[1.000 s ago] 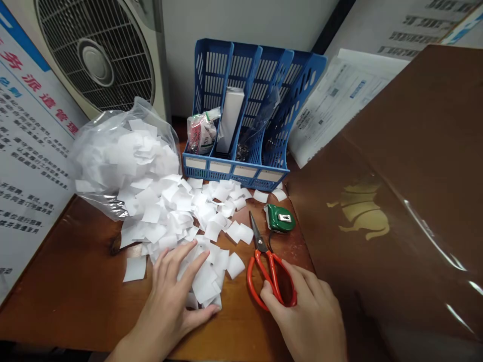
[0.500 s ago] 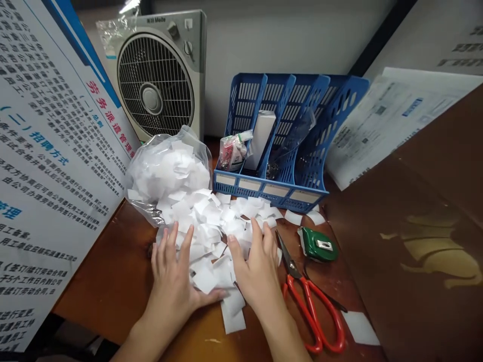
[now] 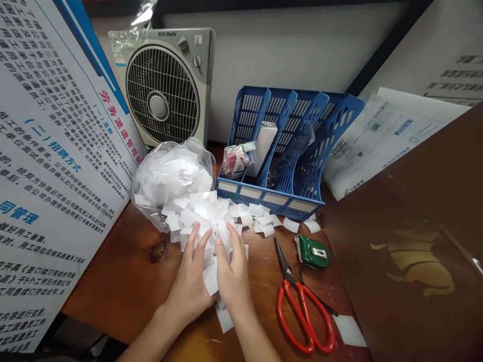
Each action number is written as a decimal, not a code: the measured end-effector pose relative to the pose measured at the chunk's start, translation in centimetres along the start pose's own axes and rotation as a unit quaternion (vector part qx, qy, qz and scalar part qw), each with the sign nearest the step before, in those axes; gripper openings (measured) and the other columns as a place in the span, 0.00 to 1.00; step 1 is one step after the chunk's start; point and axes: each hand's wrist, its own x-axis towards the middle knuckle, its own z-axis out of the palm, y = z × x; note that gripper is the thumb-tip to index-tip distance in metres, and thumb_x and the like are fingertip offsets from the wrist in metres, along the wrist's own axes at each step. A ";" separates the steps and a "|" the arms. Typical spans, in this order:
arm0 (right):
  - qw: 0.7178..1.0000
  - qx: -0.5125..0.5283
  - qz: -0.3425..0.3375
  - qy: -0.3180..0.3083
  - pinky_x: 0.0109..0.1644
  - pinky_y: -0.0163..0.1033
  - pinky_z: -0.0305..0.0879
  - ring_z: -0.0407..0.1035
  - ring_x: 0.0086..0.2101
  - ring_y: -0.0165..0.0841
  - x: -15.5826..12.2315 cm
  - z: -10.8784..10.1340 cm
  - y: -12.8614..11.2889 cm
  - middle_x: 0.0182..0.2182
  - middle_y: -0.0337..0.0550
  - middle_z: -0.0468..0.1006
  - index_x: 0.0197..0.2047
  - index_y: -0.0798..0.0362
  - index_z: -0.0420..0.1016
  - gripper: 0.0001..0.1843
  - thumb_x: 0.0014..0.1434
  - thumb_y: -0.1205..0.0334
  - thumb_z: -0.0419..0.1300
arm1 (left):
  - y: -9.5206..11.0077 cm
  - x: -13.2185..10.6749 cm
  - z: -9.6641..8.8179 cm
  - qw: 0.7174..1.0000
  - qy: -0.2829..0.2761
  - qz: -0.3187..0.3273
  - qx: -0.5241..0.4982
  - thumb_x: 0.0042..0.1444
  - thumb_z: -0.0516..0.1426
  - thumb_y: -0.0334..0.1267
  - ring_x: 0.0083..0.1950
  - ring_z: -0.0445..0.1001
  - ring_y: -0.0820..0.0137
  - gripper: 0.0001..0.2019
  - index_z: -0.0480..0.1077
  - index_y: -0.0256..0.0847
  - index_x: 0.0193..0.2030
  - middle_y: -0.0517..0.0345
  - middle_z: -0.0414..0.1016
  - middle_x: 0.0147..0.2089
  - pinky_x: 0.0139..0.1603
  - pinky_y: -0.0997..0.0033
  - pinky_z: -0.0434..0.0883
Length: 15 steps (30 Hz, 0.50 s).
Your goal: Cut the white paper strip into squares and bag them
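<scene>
A heap of small white paper pieces (image 3: 206, 208) spills from the mouth of a clear plastic bag (image 3: 149, 168), which lies on its side and is full of more pieces. My left hand (image 3: 194, 276) rests against the left of the near end of the heap, fingers extended. On the other side my right hand (image 3: 233, 271) touches the pieces, its fingers also stretched out. Between the palms some paper shows, partly hidden by the hands. Red-handled scissors (image 3: 292, 286) lie to the right, with a green tape measure (image 3: 314, 252) beyond them.
A blue file rack (image 3: 271, 196) stands behind the heap, holding a small bag and a white box. A box fan (image 3: 169, 90) is at the back left. Printed boards (image 3: 56, 166) flank the left, and a brown box (image 3: 415, 241) the right. One paper piece (image 3: 350, 331) lies near the scissors.
My hands have come closer together, squeezing the near part of the heap into a narrower pile. The camera view has shifted slightly.
</scene>
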 end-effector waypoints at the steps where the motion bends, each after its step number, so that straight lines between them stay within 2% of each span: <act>1: 1.000 0.027 0.005 -0.005 0.73 0.55 0.55 0.58 0.69 0.45 -0.2 0.4 -0.3 0.69 0.55 0.65 0.70 0.52 0.65 0.34 0.68 0.43 0.53 | 0.1 0.1 -0.2 1.000 -0.001 -0.001 -0.012 0.60 0.60 0.32 0.81 0.43 0.46 0.43 0.43 0.47 0.78 0.37 0.34 0.81 0.72 0.37 0.61; 5: 0.992 0.115 0.059 -0.009 0.74 0.53 0.54 0.57 0.69 0.45 -0.6 1.7 -1.4 0.70 0.53 0.64 0.70 0.53 0.66 0.36 0.65 0.42 0.59 | 0.5 0.4 -0.9 0.999 0.003 -0.001 -0.042 0.58 0.59 0.27 0.80 0.47 0.49 0.41 0.48 0.45 0.76 0.38 0.35 0.81 0.73 0.42 0.63; 9: 0.973 0.198 0.122 -0.006 0.74 0.52 0.54 0.57 0.70 0.46 -0.8 1.8 -2.8 0.71 0.51 0.64 0.70 0.52 0.65 0.39 0.62 0.41 0.62 | 1.5 1.1 -1.6 0.998 0.003 0.023 -0.067 0.60 0.58 0.26 0.80 0.48 0.53 0.38 0.50 0.43 0.75 0.39 0.37 0.81 0.74 0.48 0.63; 12: 0.972 0.214 0.099 0.002 0.74 0.51 0.53 0.54 0.71 0.44 -0.5 1.4 -4.3 0.72 0.50 0.61 0.71 0.51 0.65 0.38 0.63 0.42 0.61 | 2.4 2.2 -2.4 0.996 0.019 0.051 -0.072 0.61 0.57 0.27 0.81 0.45 0.57 0.37 0.51 0.44 0.75 0.42 0.39 0.81 0.76 0.51 0.61; 15: 0.981 0.186 0.056 -0.016 0.74 0.50 0.54 0.53 0.72 0.44 1.3 1.6 -6.4 0.72 0.49 0.60 0.71 0.50 0.64 0.37 0.64 0.42 0.60 | 2.5 4.1 -3.5 0.994 0.062 0.062 -0.059 0.61 0.58 0.28 0.81 0.45 0.57 0.36 0.52 0.44 0.74 0.42 0.40 0.80 0.76 0.52 0.58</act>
